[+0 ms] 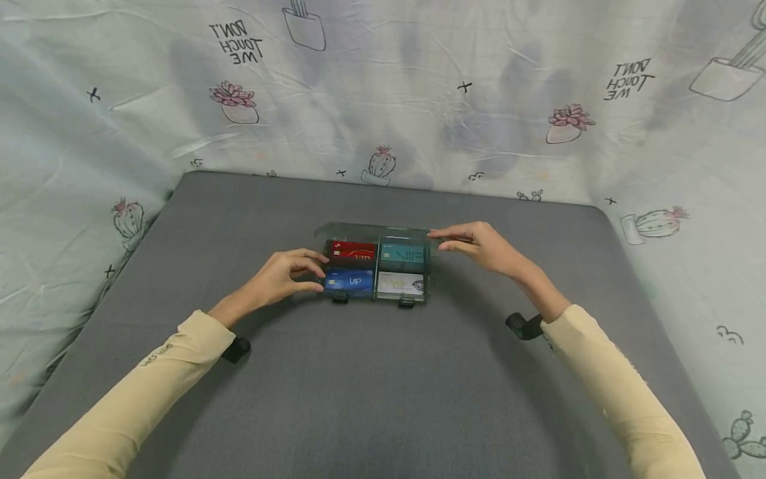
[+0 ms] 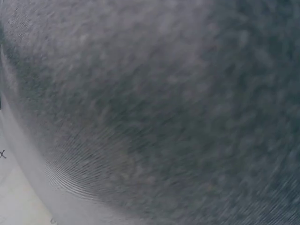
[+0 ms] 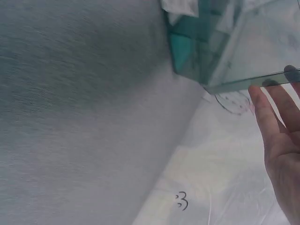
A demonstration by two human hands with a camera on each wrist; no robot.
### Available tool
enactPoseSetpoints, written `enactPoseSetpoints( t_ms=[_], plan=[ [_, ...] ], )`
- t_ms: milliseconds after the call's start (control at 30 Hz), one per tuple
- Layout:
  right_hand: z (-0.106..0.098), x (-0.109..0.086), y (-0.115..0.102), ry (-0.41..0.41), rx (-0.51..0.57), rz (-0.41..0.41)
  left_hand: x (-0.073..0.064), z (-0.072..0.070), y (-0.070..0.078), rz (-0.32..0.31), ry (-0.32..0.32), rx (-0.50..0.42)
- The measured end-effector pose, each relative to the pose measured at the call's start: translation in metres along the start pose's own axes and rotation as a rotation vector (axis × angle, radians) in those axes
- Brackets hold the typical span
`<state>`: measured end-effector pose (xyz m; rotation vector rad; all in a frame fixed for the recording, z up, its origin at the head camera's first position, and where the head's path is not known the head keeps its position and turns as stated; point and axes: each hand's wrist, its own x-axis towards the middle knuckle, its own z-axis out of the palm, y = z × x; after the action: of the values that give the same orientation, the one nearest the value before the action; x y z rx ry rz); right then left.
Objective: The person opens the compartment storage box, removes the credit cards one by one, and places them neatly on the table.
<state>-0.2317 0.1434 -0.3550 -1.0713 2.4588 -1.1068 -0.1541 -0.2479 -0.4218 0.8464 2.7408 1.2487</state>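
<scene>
From here I see the case (image 1: 376,271) on the worktop (image 1: 383,386), lid (image 1: 383,232) raised, cards (image 1: 350,281) inside. The left hand (image 1: 278,274) rests loosely against its left side; the right hand (image 1: 487,247) touches the lid, fingers nearly straight, so a fingertip slip could drop it.

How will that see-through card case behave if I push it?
The card case looks stiff, with straight, hard-edged walls, so it probably won't flex much. Lying flat on the gray table, it should slide rather than roll or tip. Its raised lid, touched by the right hand, might swing if bumped.
</scene>
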Motion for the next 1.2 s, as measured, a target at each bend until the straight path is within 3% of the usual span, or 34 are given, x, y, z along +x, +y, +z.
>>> enactPoseSetpoints(
  t_ms=[167,300,433,533,700,867,1200],
  plan=[
    [-0.014,0.019,0.001,0.099,0.056,0.092,0.002,-0.003,0.000,0.004,-0.011,-0.004],
    [-0.012,0.037,0.006,0.245,0.097,0.117,0.003,-0.003,-0.001,0.006,-0.017,-0.007],
    [-0.003,0.052,0.013,0.389,0.050,0.114,0.004,-0.003,0.000,0.007,-0.015,0.004],
    [0.006,0.060,0.022,0.433,-0.018,0.091,0.004,-0.002,0.000,0.006,-0.014,0.009],
    [0.020,0.066,0.039,0.450,-0.151,0.010,0.003,-0.001,0.000,0.003,-0.011,0.015],
    [0.026,0.067,0.051,0.444,-0.180,-0.028,0.004,0.000,-0.001,-0.016,-0.015,0.025],
    [0.026,0.072,0.062,0.273,-0.126,0.138,0.002,0.001,0.000,-0.027,-0.006,0.002]
  ],
)
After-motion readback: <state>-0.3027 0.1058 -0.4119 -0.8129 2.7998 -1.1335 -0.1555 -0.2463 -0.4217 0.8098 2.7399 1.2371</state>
